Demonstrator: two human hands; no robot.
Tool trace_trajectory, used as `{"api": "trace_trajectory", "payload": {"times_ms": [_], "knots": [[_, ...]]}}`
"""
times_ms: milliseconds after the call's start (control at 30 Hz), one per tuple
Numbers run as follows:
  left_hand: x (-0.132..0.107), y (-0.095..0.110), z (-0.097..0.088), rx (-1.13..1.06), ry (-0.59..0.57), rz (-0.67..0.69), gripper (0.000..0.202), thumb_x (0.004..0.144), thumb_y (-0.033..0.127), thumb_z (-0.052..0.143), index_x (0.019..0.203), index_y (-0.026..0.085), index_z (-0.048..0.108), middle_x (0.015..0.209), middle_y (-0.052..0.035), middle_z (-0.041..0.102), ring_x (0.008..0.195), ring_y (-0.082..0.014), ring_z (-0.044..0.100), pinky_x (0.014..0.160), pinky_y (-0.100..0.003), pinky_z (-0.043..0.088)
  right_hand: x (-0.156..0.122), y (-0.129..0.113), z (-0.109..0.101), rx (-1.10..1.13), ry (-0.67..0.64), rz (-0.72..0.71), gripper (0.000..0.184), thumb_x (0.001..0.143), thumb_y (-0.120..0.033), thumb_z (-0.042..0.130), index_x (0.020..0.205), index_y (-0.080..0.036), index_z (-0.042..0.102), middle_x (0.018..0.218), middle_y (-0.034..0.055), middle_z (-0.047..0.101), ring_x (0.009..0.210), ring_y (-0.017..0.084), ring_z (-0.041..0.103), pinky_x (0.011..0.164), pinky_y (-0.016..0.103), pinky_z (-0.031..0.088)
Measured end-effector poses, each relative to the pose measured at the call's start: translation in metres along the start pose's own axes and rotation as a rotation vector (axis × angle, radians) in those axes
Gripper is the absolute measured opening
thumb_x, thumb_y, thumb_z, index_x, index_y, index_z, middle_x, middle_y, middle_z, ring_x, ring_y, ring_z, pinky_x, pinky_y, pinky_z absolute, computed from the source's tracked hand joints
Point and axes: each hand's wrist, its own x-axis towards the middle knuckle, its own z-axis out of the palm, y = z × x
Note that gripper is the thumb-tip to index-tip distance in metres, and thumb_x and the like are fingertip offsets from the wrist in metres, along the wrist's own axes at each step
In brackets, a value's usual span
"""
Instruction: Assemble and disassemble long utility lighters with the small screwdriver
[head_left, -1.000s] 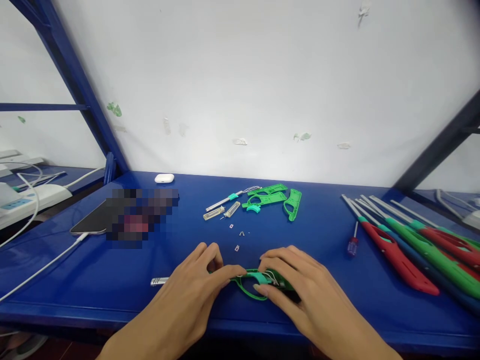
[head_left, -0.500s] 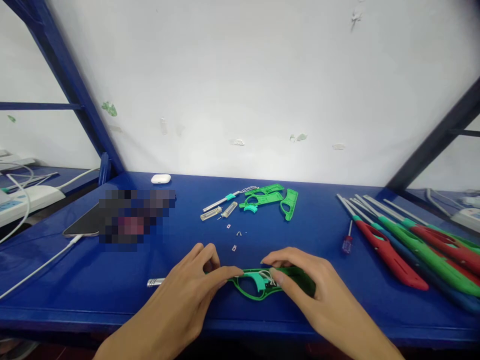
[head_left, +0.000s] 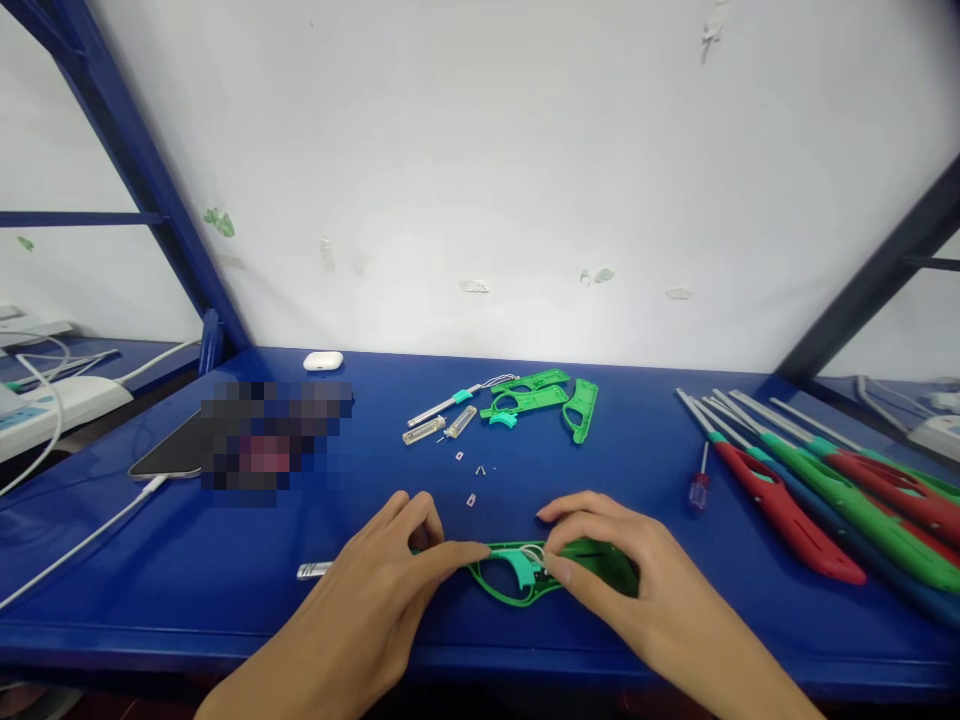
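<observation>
An opened green lighter casing (head_left: 607,562) lies near the front edge of the desk with its inside facing up. My left hand (head_left: 382,560) is closed over its front end, the thumb pressing beside the teal trigger (head_left: 521,570). Past that hand pokes the tip of a silver tube (head_left: 311,571). Thumb and forefinger of my right hand (head_left: 626,560) pinch at the white wire (head_left: 534,550) behind the trigger. Those fingertips partly hide the wire and the inner parts there.
Further back lie green casing halves (head_left: 540,390), a metal rod with wires (head_left: 439,408), clear fuel tanks (head_left: 424,431) and tiny pink pieces (head_left: 471,500). Several whole lighters (head_left: 787,510) and a screwdriver (head_left: 698,490) are at right. A charging phone (head_left: 176,445) and white earbud case (head_left: 323,361) are at left.
My right fingers have shifted slightly and bunched closer together at the wire. The left hand keeps its hold on the casing. The whole view has moved a little.
</observation>
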Motion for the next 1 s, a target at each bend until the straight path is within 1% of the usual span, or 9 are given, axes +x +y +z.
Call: {"api": "trace_trajectory", "payload": {"times_ms": [200, 333, 500, 567, 667, 767, 867, 933, 1000], "knots": [[0.0, 0.002, -0.001, -0.033, 0.001, -0.002, 0.076, 0.103, -0.006, 0.038, 0.158, 0.046, 0.042, 0.116, -0.0027, 0.057, 0.106, -0.0208, 0.056, 0.093, -0.036, 0.055, 0.006, 0.004, 0.003, 0.12, 0.005, -0.015, 0.013, 0.09, -0.036, 0.068, 0.081, -0.03, 0.074, 0.118, 0.0011, 0.074, 0.11, 0.024, 0.07, 0.099, 0.041, 0.047], [-0.001, 0.0, 0.0, -0.006, 0.033, 0.014, 0.075, 0.102, -0.005, 0.041, 0.157, 0.046, 0.045, 0.116, -0.0028, 0.059, 0.105, -0.0213, 0.058, 0.092, -0.037, 0.057, 0.009, 0.002, 0.008, 0.099, 0.046, -0.006, 0.01, 0.087, -0.033, 0.067, 0.079, -0.028, 0.072, 0.115, 0.0022, 0.075, 0.109, 0.025, 0.07, 0.099, 0.043, 0.047], [0.0, 0.0, -0.001, 0.025, 0.026, 0.009, 0.072, 0.103, -0.004, 0.04, 0.155, 0.046, 0.048, 0.116, -0.0023, 0.059, 0.104, -0.0218, 0.058, 0.096, -0.041, 0.056, 0.011, 0.001, 0.014, 0.068, 0.111, -0.043, 0.009, 0.082, -0.027, 0.065, 0.074, -0.026, 0.068, 0.103, 0.002, 0.075, 0.094, 0.022, 0.07, 0.087, 0.038, 0.05], [0.001, 0.001, -0.002, 0.024, 0.017, 0.015, 0.07, 0.103, -0.003, 0.039, 0.154, 0.044, 0.049, 0.114, -0.0025, 0.059, 0.103, -0.0216, 0.058, 0.094, -0.04, 0.056, 0.012, 0.002, 0.016, 0.056, 0.13, -0.056, 0.008, 0.081, -0.025, 0.064, 0.073, -0.025, 0.066, 0.097, 0.0007, 0.074, 0.089, 0.021, 0.069, 0.084, 0.036, 0.05], [0.001, 0.004, -0.003, 0.042, 0.056, 0.03, 0.065, 0.103, -0.001, 0.038, 0.149, 0.042, 0.055, 0.113, -0.0026, 0.06, 0.101, -0.0216, 0.059, 0.09, -0.036, 0.057, 0.012, 0.003, 0.016, 0.039, 0.13, -0.069, 0.007, 0.08, -0.022, 0.065, 0.074, -0.025, 0.065, 0.093, -0.0005, 0.073, 0.087, 0.02, 0.068, 0.082, 0.035, 0.05], [0.001, 0.004, -0.003, 0.05, 0.074, 0.034, 0.059, 0.106, 0.002, 0.037, 0.146, 0.04, 0.058, 0.115, -0.0035, 0.061, 0.102, -0.0221, 0.059, 0.085, -0.033, 0.057, 0.009, 0.001, 0.011, 0.037, 0.108, -0.083, 0.009, 0.086, -0.026, 0.066, 0.077, -0.026, 0.067, 0.098, 0.0001, 0.073, 0.092, 0.02, 0.069, 0.085, 0.034, 0.05], [0.0, 0.001, -0.001, 0.049, 0.047, 0.02, 0.06, 0.107, 0.003, 0.038, 0.15, 0.042, 0.053, 0.118, -0.0035, 0.061, 0.106, -0.0219, 0.059, 0.087, -0.033, 0.057, 0.004, -0.002, 0.002, 0.073, 0.061, -0.056, 0.019, 0.096, -0.036, 0.062, 0.082, -0.027, 0.072, 0.112, 0.0009, 0.073, 0.104, 0.021, 0.07, 0.091, 0.033, 0.051], [-0.001, -0.001, 0.001, 0.069, 0.059, 0.026, 0.062, 0.105, 0.002, 0.04, 0.15, 0.043, 0.052, 0.124, -0.0035, 0.06, 0.11, -0.0226, 0.059, 0.089, -0.034, 0.058, 0.002, -0.002, -0.003, 0.073, 0.035, -0.034, 0.026, 0.101, -0.039, 0.057, 0.084, -0.029, 0.074, 0.119, 0.0007, 0.072, 0.114, 0.022, 0.068, 0.097, 0.036, 0.049], [-0.002, -0.003, 0.001, 0.095, 0.09, 0.044, 0.065, 0.102, 0.0, 0.042, 0.148, 0.044, 0.054, 0.129, -0.0029, 0.061, 0.112, -0.0233, 0.06, 0.09, -0.034, 0.059, 0.0, -0.001, -0.005, 0.042, 0.013, -0.023, 0.028, 0.102, -0.04, 0.055, 0.085, -0.031, 0.076, 0.126, 0.0003, 0.07, 0.122, 0.024, 0.065, 0.104, 0.04, 0.047]]}}
